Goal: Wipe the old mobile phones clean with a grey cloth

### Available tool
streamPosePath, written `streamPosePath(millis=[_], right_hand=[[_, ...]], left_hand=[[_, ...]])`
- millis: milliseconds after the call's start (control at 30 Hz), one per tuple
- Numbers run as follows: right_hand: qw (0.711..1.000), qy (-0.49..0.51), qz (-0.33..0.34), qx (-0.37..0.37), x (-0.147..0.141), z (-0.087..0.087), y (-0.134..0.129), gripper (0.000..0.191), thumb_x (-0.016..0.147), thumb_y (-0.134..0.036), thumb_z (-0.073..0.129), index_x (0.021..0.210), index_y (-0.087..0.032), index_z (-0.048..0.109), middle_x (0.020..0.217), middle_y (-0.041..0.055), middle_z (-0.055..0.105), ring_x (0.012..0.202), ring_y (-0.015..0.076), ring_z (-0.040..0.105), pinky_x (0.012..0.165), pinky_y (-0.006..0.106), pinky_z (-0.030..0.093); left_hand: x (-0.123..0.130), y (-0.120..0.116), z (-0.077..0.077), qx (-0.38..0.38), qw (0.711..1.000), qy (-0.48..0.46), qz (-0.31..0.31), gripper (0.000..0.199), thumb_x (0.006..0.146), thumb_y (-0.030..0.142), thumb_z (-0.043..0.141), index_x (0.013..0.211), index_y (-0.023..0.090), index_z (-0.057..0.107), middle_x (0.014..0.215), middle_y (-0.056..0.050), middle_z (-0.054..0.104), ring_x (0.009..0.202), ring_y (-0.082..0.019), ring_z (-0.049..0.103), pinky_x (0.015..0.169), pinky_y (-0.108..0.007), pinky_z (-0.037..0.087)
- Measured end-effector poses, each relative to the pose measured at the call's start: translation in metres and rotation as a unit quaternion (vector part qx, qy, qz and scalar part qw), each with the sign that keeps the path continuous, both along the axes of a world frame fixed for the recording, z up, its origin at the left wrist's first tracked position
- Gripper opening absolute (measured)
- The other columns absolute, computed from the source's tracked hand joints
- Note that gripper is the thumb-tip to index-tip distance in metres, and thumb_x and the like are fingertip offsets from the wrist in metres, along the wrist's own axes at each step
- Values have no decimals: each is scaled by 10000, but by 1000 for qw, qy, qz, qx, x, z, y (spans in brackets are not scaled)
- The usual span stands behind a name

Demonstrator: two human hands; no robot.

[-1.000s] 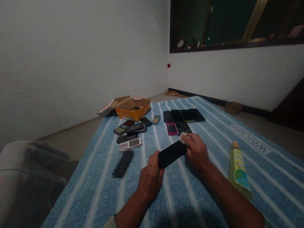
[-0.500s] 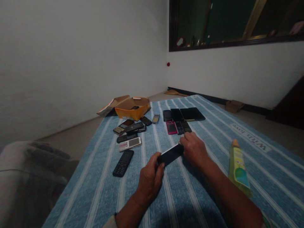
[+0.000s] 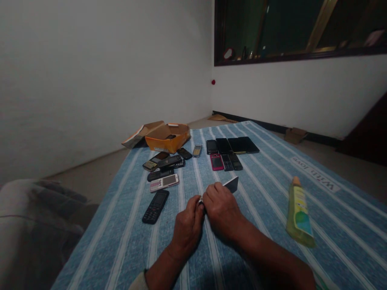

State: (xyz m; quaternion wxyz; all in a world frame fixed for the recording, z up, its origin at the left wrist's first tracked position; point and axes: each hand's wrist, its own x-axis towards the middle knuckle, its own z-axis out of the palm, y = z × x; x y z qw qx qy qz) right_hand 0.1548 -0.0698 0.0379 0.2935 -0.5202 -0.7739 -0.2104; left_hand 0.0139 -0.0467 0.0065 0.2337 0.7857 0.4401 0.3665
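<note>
My left hand (image 3: 186,223) is closed on the near left end of a dark-screened smartphone (image 3: 232,185) with a pale edge. Across the phone's middle lies my right hand (image 3: 222,209), fingers curled, hiding most of it. A small whitish bit shows between the two hands; I cannot make out what it is. To the left lie a black keypad phone (image 3: 155,206), a white-and-pink phone (image 3: 164,183) and several dark phones (image 3: 171,162) partly overlapping. Beyond my right hand, a pink phone (image 3: 217,161) and several black phones (image 3: 223,146) lie in two rows.
An open orange cardboard box (image 3: 167,145) stands at the far left of the blue striped cloth (image 3: 127,249), with a dark item inside. A small silver phone (image 3: 197,150) lies near it. On the right lies a bottle of yellow-green liquid (image 3: 299,217).
My right hand has slid from the phone's far right end down and left toward my left hand, now covering most of the screen. The left hand stays at its end.
</note>
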Motion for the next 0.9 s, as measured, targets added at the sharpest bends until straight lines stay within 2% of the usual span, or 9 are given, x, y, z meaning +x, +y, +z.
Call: streamPosePath(millis=[167,300,433,567,633,767,900], right_hand=[[999,4,25,-21,-10,3,-3,78,846,-92,598,809,-124,658,772,70,589,746,217,444,632,339,332],[999,9,16,-41,-2,4,-2,100,857,-116,596,784,-158,651,768,54,584,757,215,451,650,337,330],[995,3,-72,-74,29,6,5,160,846,-77,579,736,-175,643,793,70,585,800,222,455,692,341,332],[976,-3,-180,-119,66,8,12,191,825,-31,550,739,-167,654,832,88,593,827,223,464,699,332,335],[970,-1,-209,-125,76,9,14,195,830,-32,535,755,-166,656,850,92,597,839,226,467,700,331,337],[973,-17,-202,-114,65,8,14,194,838,-38,537,745,-157,657,845,104,599,836,236,462,691,341,337],[987,-40,-138,-78,31,4,10,164,849,-75,569,735,-154,655,796,102,585,800,243,448,672,356,331]], left_hand=[[-4,1,-2,13,1000,21,11,414,930,321,343,1236,115,531,796,-78,754,702,-233,737,656,-329,566],[-3,2,-4,16,1000,17,0,415,943,343,354,1250,123,526,783,-60,751,669,-211,732,617,-298,556],[-2,2,-6,10,1000,3,-19,389,960,364,370,1240,138,519,763,-31,736,624,-176,717,587,-265,546],[-2,3,-8,18,999,-1,-35,377,964,350,376,1245,135,505,741,-19,725,606,-161,706,601,-258,551],[-2,4,-8,27,999,-3,-39,380,966,347,374,1251,129,501,743,-22,724,612,-160,705,610,-257,552],[-3,4,-8,34,999,1,-36,409,974,346,366,1290,114,484,750,-29,726,609,-159,701,609,-258,547],[-2,3,-8,25,999,5,-34,451,970,336,371,1339,91,451,769,-41,737,652,-169,713,643,-270,557]])
